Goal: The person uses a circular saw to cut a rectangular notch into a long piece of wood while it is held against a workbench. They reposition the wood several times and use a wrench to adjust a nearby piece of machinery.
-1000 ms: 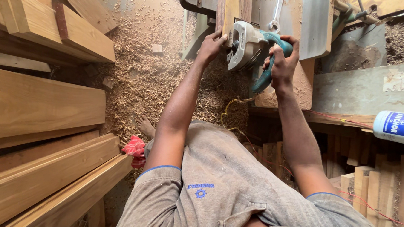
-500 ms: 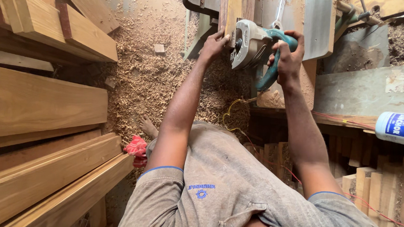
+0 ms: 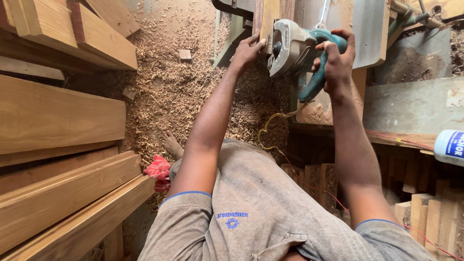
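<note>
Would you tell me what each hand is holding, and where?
Right hand grips the power saw by its teal handle; left hand steadies the wooden plank at its edge.

Teal-handled planer [image 3: 297, 53] (tilted) on plank [image 3: 269, 7]

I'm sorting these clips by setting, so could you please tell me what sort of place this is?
Most likely a carpentry workshop. Wood shavings cover the floor, long timber planks are stacked on one side, and the right hand grips a teal power tool while the left hand steadies a narrow board.
</note>
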